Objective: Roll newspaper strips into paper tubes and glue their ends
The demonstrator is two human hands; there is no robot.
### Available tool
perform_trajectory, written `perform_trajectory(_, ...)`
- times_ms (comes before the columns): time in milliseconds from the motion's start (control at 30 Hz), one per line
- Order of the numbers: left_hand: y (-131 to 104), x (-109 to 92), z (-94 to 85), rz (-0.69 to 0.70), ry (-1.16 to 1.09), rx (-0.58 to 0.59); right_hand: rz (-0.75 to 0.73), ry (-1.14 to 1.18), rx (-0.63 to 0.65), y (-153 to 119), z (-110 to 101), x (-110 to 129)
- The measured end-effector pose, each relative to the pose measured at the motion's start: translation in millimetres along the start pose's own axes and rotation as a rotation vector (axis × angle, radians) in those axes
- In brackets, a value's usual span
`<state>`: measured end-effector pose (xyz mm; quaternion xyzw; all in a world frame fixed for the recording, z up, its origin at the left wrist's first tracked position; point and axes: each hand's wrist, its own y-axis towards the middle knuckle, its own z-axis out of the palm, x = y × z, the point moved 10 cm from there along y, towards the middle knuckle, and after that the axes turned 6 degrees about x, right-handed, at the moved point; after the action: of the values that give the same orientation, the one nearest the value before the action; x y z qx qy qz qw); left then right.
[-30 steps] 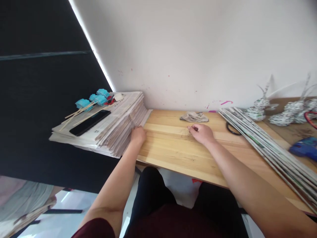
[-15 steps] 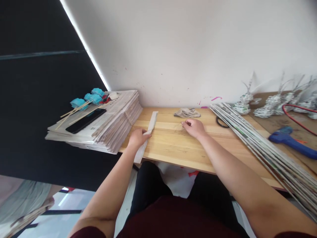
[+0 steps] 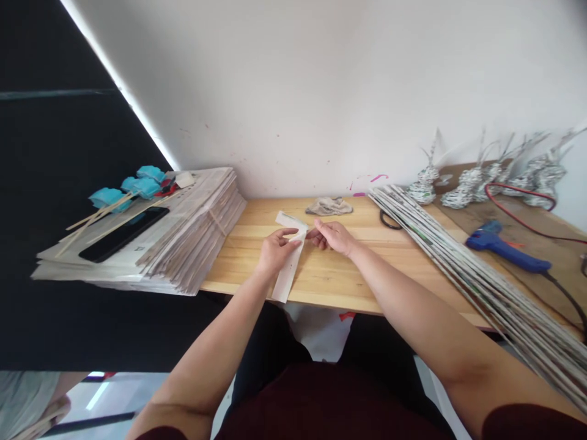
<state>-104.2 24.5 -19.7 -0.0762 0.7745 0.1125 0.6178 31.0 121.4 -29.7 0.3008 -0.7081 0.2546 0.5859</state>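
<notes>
A white paper strip (image 3: 287,276) slants over the wooden table, its far part bent toward the upper left. My left hand (image 3: 276,249) pinches the strip near its middle between thumb and fingers. Close on the right, my right hand (image 3: 331,237) has its fingers curled together at the strip's bent edge; what its fingertips grip is too small to make out. Behind the hands lies a crumpled grey cloth (image 3: 329,206).
At left, a tall stack of newspaper (image 3: 197,226) carries a black phone (image 3: 123,234), sticks and blue pieces (image 3: 145,186). At right lie long rolled paper sticks (image 3: 440,250), a black ring, a blue glue gun (image 3: 509,249) and woven paper figures (image 3: 463,186).
My right hand has moved left to the strip, near my left hand. The strip, straight before, now bends at its far part. The view has shifted to the right.
</notes>
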Motion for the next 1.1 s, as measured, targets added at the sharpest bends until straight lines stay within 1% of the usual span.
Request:
perform_trajectory(100,-5.9,-3.1,20.3,-0.002,-0.071,0.076,0.031,0.084,0.057,0.1,1.3,-1.1)
perform_trajectory(233,-19.2,-6.5,42.4,0.022,-0.001,0.178,0.003,0.137,0.137,-1.8,6.6,1.7)
perform_trajectory(300,-26.3,-8.1,50.9,0.046,0.022,0.228,-0.013,0.198,0.144,-2.2,7.4,1.1)
perform_trajectory(367,-33.2,-10.5,56.6,0.078,0.028,0.272,0.003,0.278,0.121,-1.7,5.7,-3.2)
perform_trajectory(433,-40.0,-10.3,60.1,0.078,0.033,0.313,0.053,0.359,0.095,-0.8,4.4,-10.0)
perform_trajectory(567,-52.0,-4.0,61.2,-0.020,0.003,0.362,0.088,0.472,0.088,-0.4,6.1,-13.0)
perform_trajectory(633,-52.9,-1.2,57.0,-0.083,-0.052,0.336,0.089,0.471,0.087,-1.6,7.7,-11.8)
perform_trajectory(667,-50.7,-0.8,52.1,-0.106,-0.075,0.294,0.086,0.460,0.088,-2.6,8.9,-10.8)
perform_trajectory(767,-35.5,-4.6,27.3,-0.109,-0.124,0.062,0.060,0.392,0.113,-5.7,15.0,-6.2)
perform_trajectory(833,-23.3,-5.1,16.5,-0.121,-0.165,-0.049,0.023,0.304,0.141,-7.1,19.4,-1.6)
perform_trajectory(933,-6.5,-6.4,13.5,-0.110,-0.211,-0.101,-0.033,0.218,0.169,-7.8,23.0,4.2)
perform_trajectory(1000,-0.1,-6.7,14.2,-0.084,-0.275,-0.112,-0.041,0.243,0.189,-7.1,24.1,5.0)
perform_trajectory(1100,1.9,-3.4,15.9,-0.068,-0.318,-0.101,-0.008,0.335,0.198,-5.0,23.1,1.7)
